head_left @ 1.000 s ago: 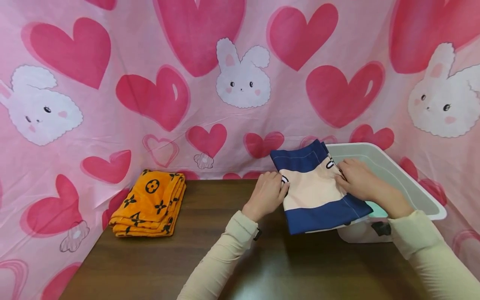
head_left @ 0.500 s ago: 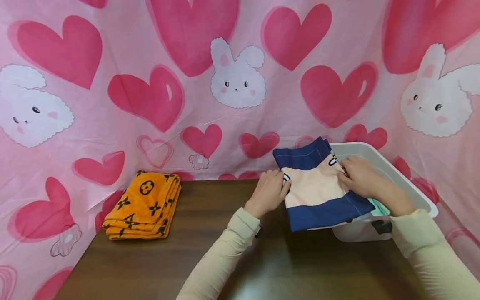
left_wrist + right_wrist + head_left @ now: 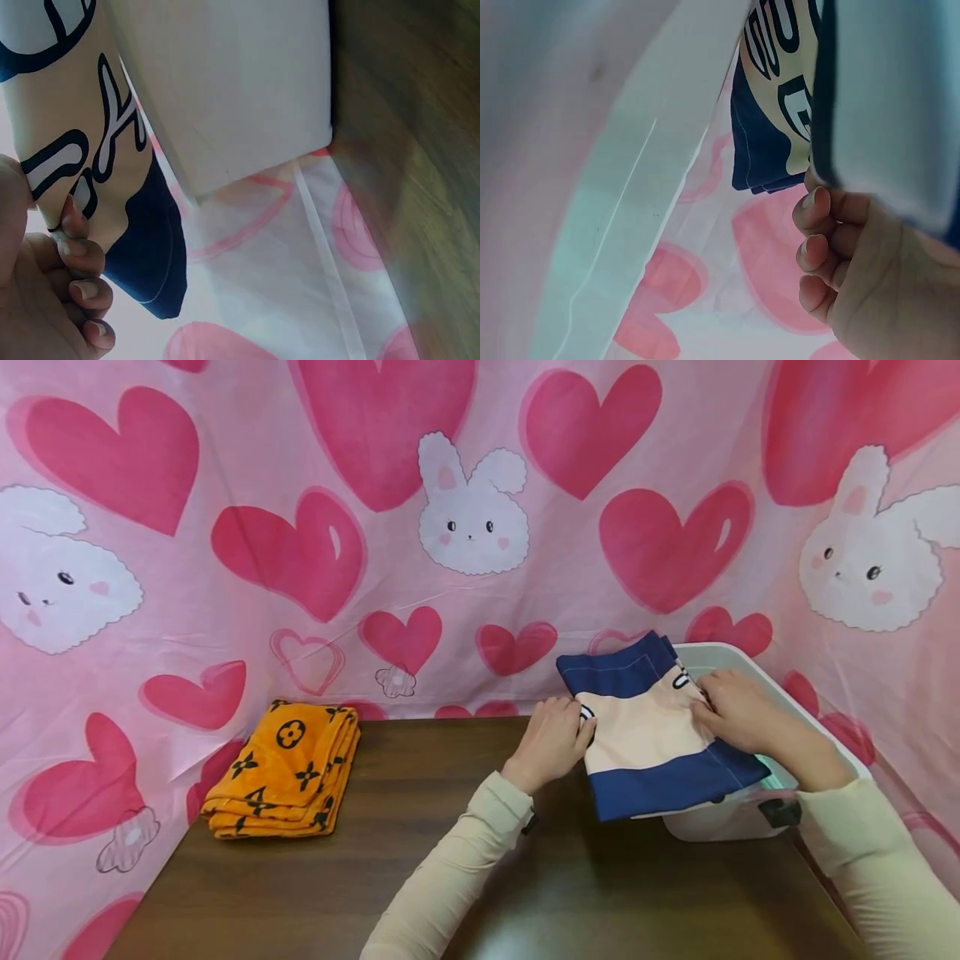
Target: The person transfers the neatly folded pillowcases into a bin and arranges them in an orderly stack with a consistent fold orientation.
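Note:
A folded cloth [image 3: 645,731], navy at both ends with a cream band and dark-outlined lettering, hangs between both hands above the near left rim of a pale plastic bin [image 3: 750,656]. My left hand [image 3: 553,739] pinches its left edge between thumb and fingers. On the opposite edge, my right hand [image 3: 738,710] grips the fabric. The left wrist view shows the cloth's lettered underside [image 3: 112,142] beside the bin wall [image 3: 232,90]. In the right wrist view, curled fingertips [image 3: 814,210] hold the cloth's edge. Part of the bin's inside is hidden behind the cloth and right arm; something mint-green shows there.
A folded orange cloth [image 3: 288,768] with black flower motifs lies at the left of the brown wooden table [image 3: 420,852]. A pink curtain [image 3: 480,602] with hearts and rabbits encloses the back and sides. A dark latch [image 3: 780,812] sits on the bin's near side.
Both hands and the navy and cream cloth have shifted slightly to the right, further over the bin. The head view has turned a little to the right. The orange cloth stays put.

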The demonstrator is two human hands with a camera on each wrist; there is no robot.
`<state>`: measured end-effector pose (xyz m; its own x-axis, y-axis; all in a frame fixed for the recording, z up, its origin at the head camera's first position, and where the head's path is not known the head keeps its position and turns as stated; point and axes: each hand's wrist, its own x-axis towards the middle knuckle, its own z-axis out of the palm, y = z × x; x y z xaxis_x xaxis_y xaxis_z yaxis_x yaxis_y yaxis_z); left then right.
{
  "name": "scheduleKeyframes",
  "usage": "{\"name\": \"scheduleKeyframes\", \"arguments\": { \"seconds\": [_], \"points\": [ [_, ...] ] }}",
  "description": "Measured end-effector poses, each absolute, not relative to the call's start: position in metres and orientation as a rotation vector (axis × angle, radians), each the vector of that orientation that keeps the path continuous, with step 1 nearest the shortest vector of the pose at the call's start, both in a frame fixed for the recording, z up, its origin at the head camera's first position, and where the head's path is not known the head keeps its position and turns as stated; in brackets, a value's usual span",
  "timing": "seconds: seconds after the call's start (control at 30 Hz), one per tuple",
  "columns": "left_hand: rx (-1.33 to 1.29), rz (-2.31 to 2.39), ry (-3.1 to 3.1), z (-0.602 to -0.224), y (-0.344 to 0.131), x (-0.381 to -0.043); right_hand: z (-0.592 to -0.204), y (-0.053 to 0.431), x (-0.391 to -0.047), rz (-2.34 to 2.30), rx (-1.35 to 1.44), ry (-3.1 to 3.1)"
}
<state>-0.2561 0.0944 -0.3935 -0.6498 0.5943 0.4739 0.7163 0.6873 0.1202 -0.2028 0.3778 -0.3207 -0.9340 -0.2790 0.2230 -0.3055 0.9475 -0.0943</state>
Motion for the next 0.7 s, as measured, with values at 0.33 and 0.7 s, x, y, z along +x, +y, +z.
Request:
{"name": "scheduleKeyframes", "arguments": {
  "seconds": [0.33, 0.7],
  "points": [
    [-1.02, -0.375, -2.485, -0.388, 0.108, -0.256, -0.314, 0.389, -0.203, 0.104, 0.386, -2.921],
    [-1.029, -0.373, -2.449, -0.394, 0.12, -0.258, -0.315, 0.406, -0.207, 0.155, 0.38, -2.931]
  ]
}}
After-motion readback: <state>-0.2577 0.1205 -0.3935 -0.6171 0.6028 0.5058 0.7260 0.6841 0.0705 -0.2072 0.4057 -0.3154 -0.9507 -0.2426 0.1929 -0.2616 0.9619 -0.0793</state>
